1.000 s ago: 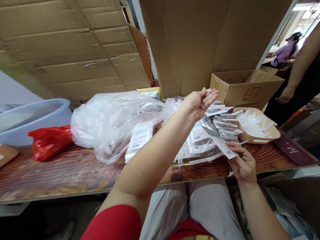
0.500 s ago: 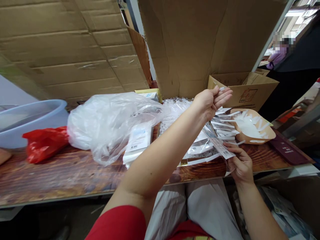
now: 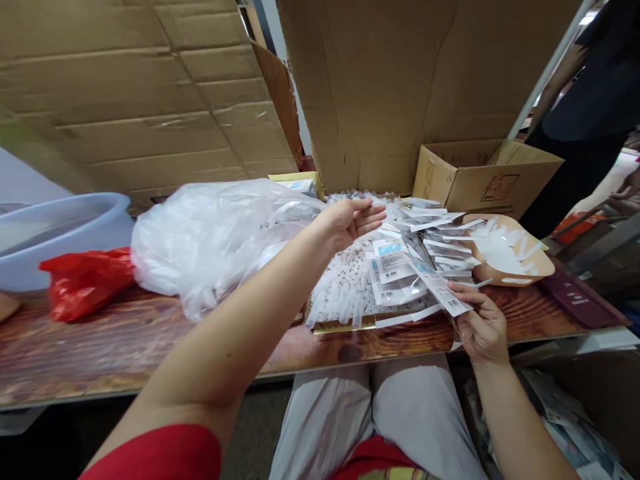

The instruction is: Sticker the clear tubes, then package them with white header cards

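My left hand [image 3: 357,223] hovers over a pile of small white translucent plastic pieces [image 3: 345,280]. Its fingers are stretched out, and I see nothing held in them. Lower right, at the table's edge, my right hand [image 3: 483,327] pinches a clear plastic bag with a printed card [image 3: 440,287], slanted towards the pile. More printed packets [image 3: 393,263] lie on the pile just left of it. Behind my right hand, a row of clear bags with white strips [image 3: 453,250] overlaps the pile's right side.
A peach-coloured tray [image 3: 543,267] of white strips stands right, before an open cardboard box [image 3: 500,183]. Left lie a large translucent plastic bag [image 3: 215,240], a red plastic bag [image 3: 85,280] and a blue basin [image 3: 100,223]. Cardboard panels [image 3: 380,93] rise behind. A person stands far right.
My left hand has moved left, from above the bags with strips to over the white pieces; the small white item at its fingers no longer shows. My right hand has barely moved.
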Action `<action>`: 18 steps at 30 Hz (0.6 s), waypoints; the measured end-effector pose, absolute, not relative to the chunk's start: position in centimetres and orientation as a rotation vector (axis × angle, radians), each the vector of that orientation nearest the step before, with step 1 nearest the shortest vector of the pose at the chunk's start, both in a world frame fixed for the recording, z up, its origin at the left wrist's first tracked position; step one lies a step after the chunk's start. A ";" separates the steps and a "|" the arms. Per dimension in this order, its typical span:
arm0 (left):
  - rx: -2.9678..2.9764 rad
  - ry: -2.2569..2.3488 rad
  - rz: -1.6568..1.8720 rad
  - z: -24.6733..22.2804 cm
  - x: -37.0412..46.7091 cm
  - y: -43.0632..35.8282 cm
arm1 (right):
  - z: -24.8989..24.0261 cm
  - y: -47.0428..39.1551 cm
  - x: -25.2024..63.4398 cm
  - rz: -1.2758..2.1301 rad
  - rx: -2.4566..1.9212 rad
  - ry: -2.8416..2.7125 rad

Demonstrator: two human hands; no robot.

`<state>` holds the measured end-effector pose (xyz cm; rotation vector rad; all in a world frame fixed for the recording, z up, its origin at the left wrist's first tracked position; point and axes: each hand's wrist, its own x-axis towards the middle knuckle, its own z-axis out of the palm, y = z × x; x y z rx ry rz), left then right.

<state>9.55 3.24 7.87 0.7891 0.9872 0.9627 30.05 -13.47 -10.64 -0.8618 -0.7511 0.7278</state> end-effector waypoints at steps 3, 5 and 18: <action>0.789 1.068 0.913 6.0 6.7 4.1 | -10.7 -13.5 30.0 0.729 -0.856 -0.750; 0.789 1.122 0.864 4.9 5.2 4.6 | -10.6 -13.4 30.1 0.722 -0.852 -0.751; 0.787 1.318 0.707 1.0 1.6 5.4 | -10.5 -13.6 30.4 0.696 -0.855 -0.766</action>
